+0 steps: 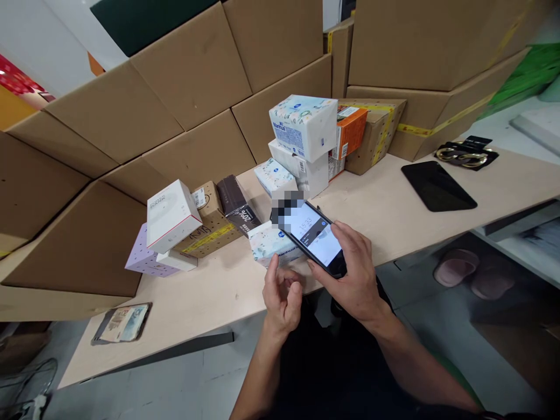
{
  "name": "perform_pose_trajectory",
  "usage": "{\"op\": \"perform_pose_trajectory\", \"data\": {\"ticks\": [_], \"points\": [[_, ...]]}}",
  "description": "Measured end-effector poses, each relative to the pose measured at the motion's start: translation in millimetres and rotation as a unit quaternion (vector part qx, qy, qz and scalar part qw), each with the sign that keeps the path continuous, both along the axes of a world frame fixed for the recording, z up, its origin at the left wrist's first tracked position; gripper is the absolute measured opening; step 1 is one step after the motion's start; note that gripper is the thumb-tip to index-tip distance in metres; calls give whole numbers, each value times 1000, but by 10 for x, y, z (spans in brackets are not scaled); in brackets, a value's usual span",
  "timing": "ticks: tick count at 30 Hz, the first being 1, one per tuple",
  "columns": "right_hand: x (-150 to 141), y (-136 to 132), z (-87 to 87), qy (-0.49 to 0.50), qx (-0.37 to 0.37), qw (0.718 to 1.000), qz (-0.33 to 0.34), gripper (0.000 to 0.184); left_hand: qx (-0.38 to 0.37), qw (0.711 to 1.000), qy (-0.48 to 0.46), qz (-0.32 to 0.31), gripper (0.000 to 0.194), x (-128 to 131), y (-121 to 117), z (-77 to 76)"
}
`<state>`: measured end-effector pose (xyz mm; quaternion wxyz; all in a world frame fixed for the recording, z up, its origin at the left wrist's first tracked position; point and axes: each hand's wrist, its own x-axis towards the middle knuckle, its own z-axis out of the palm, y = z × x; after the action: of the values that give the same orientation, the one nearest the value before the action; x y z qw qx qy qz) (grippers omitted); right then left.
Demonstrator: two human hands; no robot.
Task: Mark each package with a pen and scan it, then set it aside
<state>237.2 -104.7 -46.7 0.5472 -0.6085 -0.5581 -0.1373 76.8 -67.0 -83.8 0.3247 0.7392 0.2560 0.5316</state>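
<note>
My right hand [355, 274] is wrapped round a smartphone [326, 248], thumb along the near edge and fingers along the far side. The phone is tilted, its lit screen facing me and showing a clock; a blurred patch covers its upper left end. My left hand [282, 297] is just left of the phone and holds nothing. Its index finger and thumb stand apart, while the other fingers curl in. Behind the phone, partly hidden by it, lies a floral tissue pack [269, 244] on the table [214, 297].
Behind are stacked tissue packs [301, 125], an orange box [353, 131] and a taped carton [376, 137]. Left stand a white box [171, 213], a brown box [210, 230] and a dark box [236, 204]. Banknotes [126, 322] lie front left, a black tablet [438, 185] right. Large cardboard cartons [192, 70] wall the back.
</note>
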Motion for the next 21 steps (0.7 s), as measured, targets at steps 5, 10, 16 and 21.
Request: {"op": "perform_pose_trajectory", "data": {"ticks": [5,10,16,21], "points": [[244,-7,-48,-7,-11,998,-56,75,173,970,14,168,49,-176,81,102],[589,6,-183,-19,-62,988,-140,73,113,953,144,243,50,-409,336,390],[962,62,-406,-17,-129,973,-190,68,-84,945,300,97,74,-481,511,589],[1050,90,-492,-35,-194,957,-213,63,-104,957,252,97,62,-412,535,546]]}}
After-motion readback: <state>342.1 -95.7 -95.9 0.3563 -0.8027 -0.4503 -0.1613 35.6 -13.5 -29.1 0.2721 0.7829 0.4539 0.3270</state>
